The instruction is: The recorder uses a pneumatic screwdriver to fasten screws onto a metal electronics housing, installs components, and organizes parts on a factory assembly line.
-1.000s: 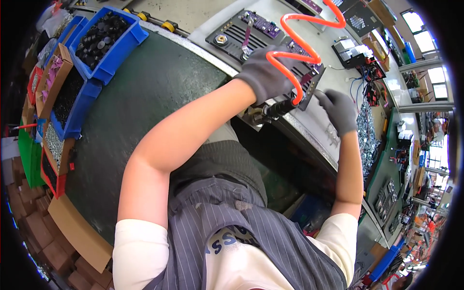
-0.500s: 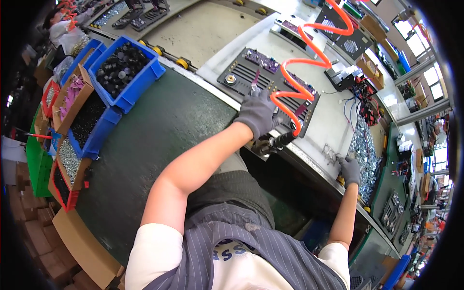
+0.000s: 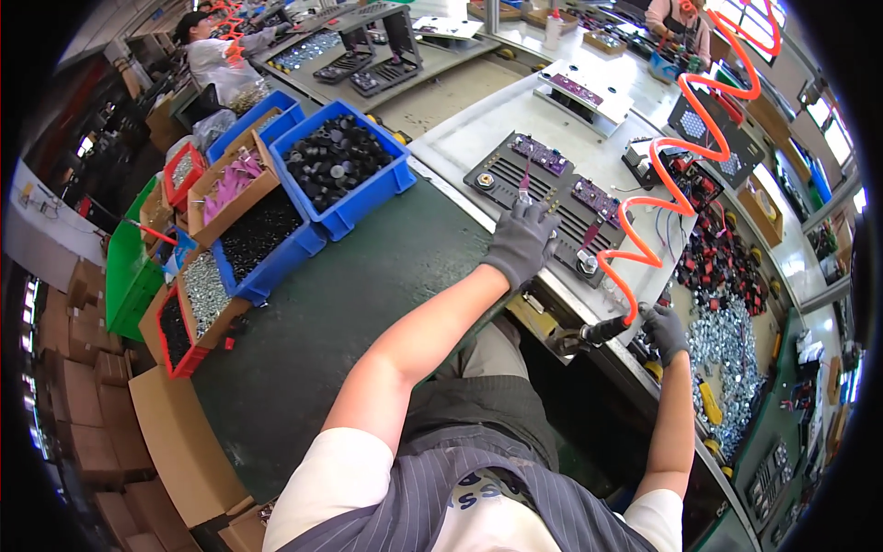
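Note:
My left hand, in a grey glove, rests on a dark fixture plate that carries purple circuit boards. Its fingers are spread, with the tips by a small purple-and-silver part. My right hand, also in a grey glove, grips the black handle of an air screwdriver at the bench's front edge. An orange coiled hose rises from the tool toward the upper right.
Blue bins of black parts, a box of pink pieces and red trays stand on the green mat at left. A heap of silver screws lies right of my right hand. Other people work at benches behind.
My left hand left the tool and slid up onto the fixture plate. My right hand swung out to the right over the screws, then came back and took the air screwdriver's handle.

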`<action>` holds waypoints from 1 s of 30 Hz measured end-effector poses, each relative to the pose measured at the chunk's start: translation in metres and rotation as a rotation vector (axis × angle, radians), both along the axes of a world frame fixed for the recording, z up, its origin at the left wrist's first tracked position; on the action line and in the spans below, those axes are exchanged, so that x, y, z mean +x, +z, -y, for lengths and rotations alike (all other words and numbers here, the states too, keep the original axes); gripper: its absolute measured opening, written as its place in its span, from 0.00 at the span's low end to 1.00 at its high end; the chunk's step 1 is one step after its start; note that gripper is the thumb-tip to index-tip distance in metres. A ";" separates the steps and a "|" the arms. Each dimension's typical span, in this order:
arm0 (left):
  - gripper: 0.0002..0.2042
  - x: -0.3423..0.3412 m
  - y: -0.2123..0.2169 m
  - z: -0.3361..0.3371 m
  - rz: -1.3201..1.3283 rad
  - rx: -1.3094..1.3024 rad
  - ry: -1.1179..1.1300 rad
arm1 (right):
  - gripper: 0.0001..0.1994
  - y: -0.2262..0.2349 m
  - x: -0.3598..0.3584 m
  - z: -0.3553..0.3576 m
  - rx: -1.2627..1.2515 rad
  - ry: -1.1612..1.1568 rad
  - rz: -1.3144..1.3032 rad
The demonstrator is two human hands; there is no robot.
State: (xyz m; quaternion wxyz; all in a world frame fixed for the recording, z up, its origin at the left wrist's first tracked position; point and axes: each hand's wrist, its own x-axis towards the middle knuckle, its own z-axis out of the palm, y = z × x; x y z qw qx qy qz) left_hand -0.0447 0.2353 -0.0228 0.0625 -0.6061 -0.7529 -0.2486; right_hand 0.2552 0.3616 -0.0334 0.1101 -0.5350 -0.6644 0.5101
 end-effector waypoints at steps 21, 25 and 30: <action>0.53 -0.001 -0.019 0.051 -0.292 -0.604 0.207 | 0.21 0.009 0.156 0.049 0.739 -0.339 0.637; 0.47 0.017 -0.022 0.016 -0.346 -0.607 0.264 | 0.17 0.047 0.369 0.123 0.859 -0.660 1.286; 0.42 0.020 -0.021 0.024 -0.358 -0.581 0.261 | 0.34 0.127 0.470 0.268 0.248 -1.157 1.704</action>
